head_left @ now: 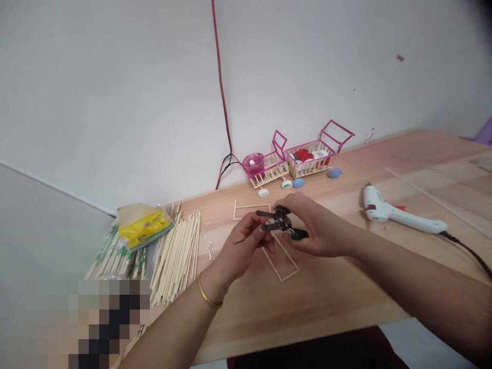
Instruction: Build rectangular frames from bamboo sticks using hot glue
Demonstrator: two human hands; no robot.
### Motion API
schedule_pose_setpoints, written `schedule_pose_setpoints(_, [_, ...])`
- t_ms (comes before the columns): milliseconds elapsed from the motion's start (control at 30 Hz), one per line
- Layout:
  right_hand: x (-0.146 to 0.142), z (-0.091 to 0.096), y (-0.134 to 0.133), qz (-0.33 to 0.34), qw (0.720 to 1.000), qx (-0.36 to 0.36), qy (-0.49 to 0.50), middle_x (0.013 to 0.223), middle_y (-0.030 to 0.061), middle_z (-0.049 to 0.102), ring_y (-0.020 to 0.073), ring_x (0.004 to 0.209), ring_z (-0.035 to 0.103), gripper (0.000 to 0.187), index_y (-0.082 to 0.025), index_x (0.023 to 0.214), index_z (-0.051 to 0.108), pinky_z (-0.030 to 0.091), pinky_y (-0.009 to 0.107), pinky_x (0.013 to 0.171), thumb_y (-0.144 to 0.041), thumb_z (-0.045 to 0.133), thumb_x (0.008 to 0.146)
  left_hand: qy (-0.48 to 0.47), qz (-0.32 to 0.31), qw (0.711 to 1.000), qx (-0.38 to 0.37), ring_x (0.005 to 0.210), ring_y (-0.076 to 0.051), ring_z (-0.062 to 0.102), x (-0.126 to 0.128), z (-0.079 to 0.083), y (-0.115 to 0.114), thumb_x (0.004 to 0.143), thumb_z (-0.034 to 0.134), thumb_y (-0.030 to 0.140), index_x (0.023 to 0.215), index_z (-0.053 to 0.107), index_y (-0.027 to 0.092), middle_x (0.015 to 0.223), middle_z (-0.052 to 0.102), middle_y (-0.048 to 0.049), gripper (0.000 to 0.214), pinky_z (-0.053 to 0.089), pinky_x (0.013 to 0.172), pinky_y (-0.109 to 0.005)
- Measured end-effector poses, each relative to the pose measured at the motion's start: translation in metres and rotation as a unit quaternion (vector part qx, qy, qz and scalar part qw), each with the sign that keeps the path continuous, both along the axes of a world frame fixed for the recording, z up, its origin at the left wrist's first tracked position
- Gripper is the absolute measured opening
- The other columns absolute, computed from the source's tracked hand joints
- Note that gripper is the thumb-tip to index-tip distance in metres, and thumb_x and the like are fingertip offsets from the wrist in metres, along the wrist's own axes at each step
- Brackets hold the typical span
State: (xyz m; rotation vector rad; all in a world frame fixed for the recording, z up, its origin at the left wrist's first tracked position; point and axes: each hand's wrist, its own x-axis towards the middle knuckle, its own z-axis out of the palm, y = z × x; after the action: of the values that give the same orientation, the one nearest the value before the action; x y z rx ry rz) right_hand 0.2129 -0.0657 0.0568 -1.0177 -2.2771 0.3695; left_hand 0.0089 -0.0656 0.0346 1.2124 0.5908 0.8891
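Note:
My right hand is wrapped around a pair of wire-stripper pliers with black jaws, a coil spring and dark green handles. The jaws point left toward my left hand, whose thumb and fingers are pinched together at the jaw tips. Whatever lies between those fingers is too small or hidden to make out. Below the hands, a rectangular stick frame rests on the table, partly covered by my left fingers. Behind them lies another stick frame, its right part hidden by the hands.
Loose wooden sticks lie at left beside a yellow packet. Two small stick carts with cap wheels stand by the wall; one holds a pink cup. At right lies a white glue gun with its black cord.

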Motion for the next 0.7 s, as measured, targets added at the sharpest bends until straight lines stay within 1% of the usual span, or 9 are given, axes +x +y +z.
schedule_pose_setpoints(167, [0.0007, -0.0012, 0.0009, -0.012, 0.999, 0.017, -0.038, 0.100, 0.0121, 0.055, 0.0273, 0.094, 0.049, 0.048, -0.016, 0.111, 0.050, 0.039, 0.042, 0.083, -0.025, 0.062, 0.065, 0.029, 0.008, 0.999, 0.017, 0.061, -0.010, 0.058, 0.0011, -0.0010, -0.0025, 0.084, 0.058, 0.034, 0.090, 0.055, 0.018, 0.071, 0.056, 0.0007, 0.017, 0.045, 0.063, -0.026])
schedule_pose_setpoints(367, [0.0000, -0.0008, 0.0006, -0.007, 0.999, 0.023, -0.048, 0.100, 0.0127, 0.056, 0.0271, 0.094, 0.048, 0.047, -0.014, 0.109, 0.051, 0.038, 0.041, 0.084, -0.025, 0.061, 0.064, 0.056, 0.028, 0.997, 0.034, 0.060, -0.010, 0.057, 0.0015, -0.0024, -0.0032, 0.085, 0.056, 0.032, 0.091, 0.056, 0.017, 0.070, 0.059, -0.0007, 0.016, 0.045, 0.063, -0.026])
schedule_pose_setpoints(700, [-0.0007, -0.0033, 0.0011, -0.015, 0.997, 0.046, -0.064, 0.098, 0.0115, 0.056, 0.0264, 0.093, 0.048, 0.045, -0.015, 0.107, 0.051, 0.037, 0.042, 0.084, -0.024, 0.060, 0.064, 0.059, 0.017, 0.996, 0.060, 0.062, -0.010, 0.057, -0.0009, -0.0087, 0.0007, 0.088, 0.053, 0.026, 0.094, 0.055, 0.016, 0.071, 0.058, -0.0003, 0.012, 0.044, 0.064, -0.025])
